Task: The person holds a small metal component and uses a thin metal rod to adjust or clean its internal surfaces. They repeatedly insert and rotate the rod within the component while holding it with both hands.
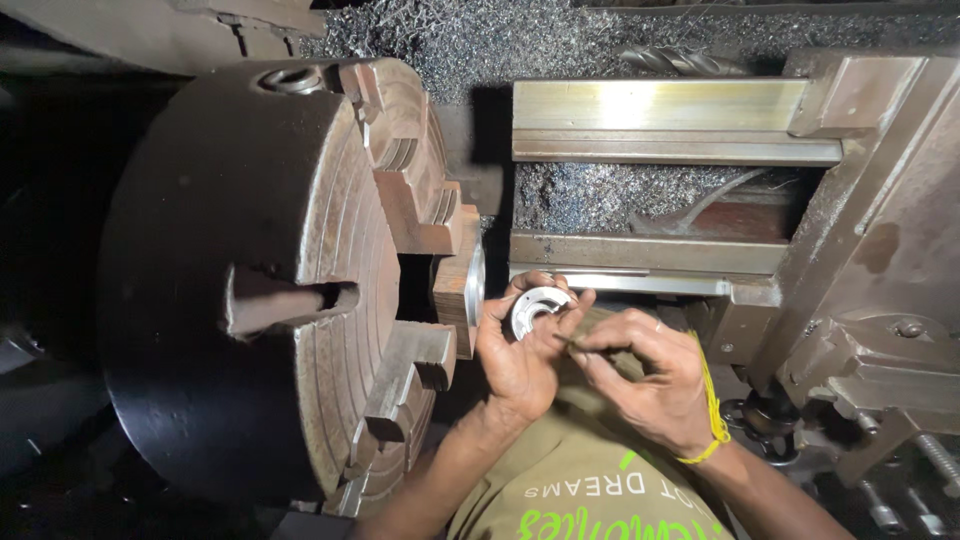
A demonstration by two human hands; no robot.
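My left hand [520, 355] holds a small shiny metal ring [535, 308] between thumb and fingers, just right of the lathe chuck's jaws. My right hand [650, 375], with a yellow thread around its wrist, pinches a thin dark tool [572, 344] whose tip points at the ring. A round silvery workpiece face [475, 287] sits clamped in the chuck jaws, close to my left fingertips.
The big rusty four-jaw lathe chuck [270, 280] fills the left half. The lathe bed ways [660, 120] run to the right, with heaps of metal swarf [600, 195] between and behind them. The carriage with bolts and handles [880, 350] stands at the right.
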